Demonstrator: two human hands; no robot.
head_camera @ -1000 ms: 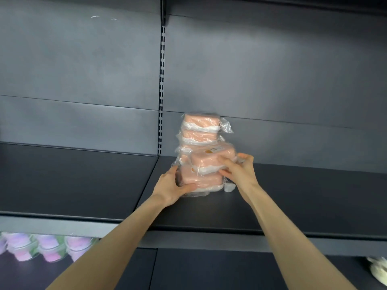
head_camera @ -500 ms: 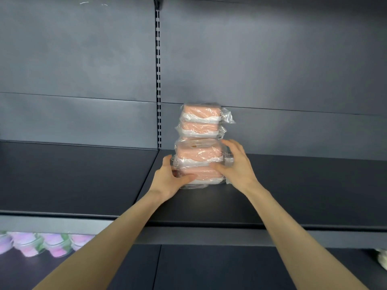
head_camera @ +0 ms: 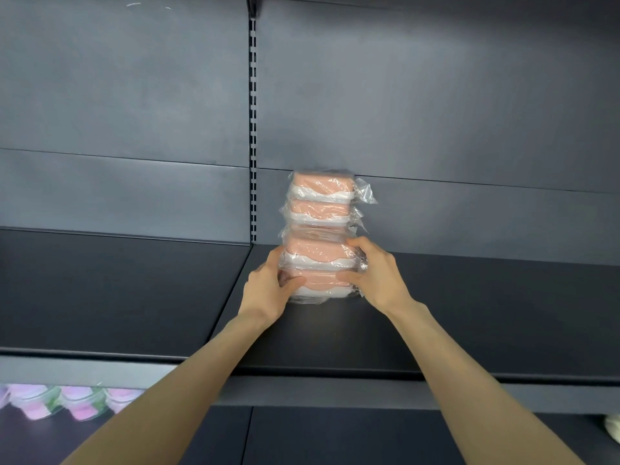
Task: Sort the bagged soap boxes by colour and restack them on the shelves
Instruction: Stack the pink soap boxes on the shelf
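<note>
- The peach soap boxes (head_camera: 318,253), each in a clear bag, stand near the back edge of the upper shelf (head_camera: 469,313), just right of the slotted upright (head_camera: 253,129).
- Four boxes show. I cannot tell whether the upper pair sits on the lower pair or stands just behind it.
- The left hand (head_camera: 268,286) and right hand (head_camera: 375,276) clasp the lower two boxes from opposite ends, with fingers curled round the sides and thumbs lying across the front.
- A second ago the upper box of that pair sat skewed and tipped toward the right. Now it lies level and lined up over the one beneath (the hands have closed in to square it).
- In my judgement the peach group is nearly settled, and letting go is all that remains here.
- Pink boxes (head_camera: 67,402) wait on the lower shelf (head_camera: 20,437) at the left edge, and they likely belong to another colour group.
- No brand, label or writing can be read, because the bags only glare.
</note>
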